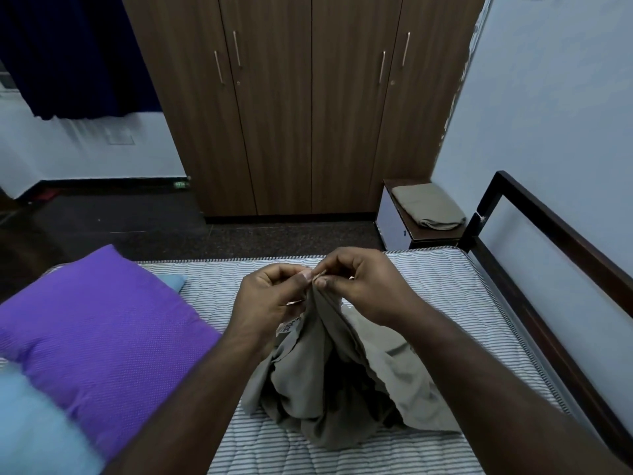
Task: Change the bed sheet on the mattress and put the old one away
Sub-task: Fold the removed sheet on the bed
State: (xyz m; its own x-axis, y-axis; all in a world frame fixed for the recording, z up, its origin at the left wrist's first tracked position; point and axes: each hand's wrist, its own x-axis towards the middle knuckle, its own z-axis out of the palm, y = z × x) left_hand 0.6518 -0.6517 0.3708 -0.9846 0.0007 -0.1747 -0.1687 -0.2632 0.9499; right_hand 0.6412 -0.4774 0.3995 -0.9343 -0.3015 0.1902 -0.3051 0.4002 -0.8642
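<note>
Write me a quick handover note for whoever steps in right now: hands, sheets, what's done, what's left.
Left hand and right hand both pinch one edge of the grey-beige sheet, lifted above its bunched heap on the bare striped mattress.
Folded beige cloth lies on the bedside cabinet.
Purple pillow rests at the left.
Done: mattress is stripped.
Left: spread and fit this sheet; whether the folded cloth is the old sheet I cannot tell.
</note>
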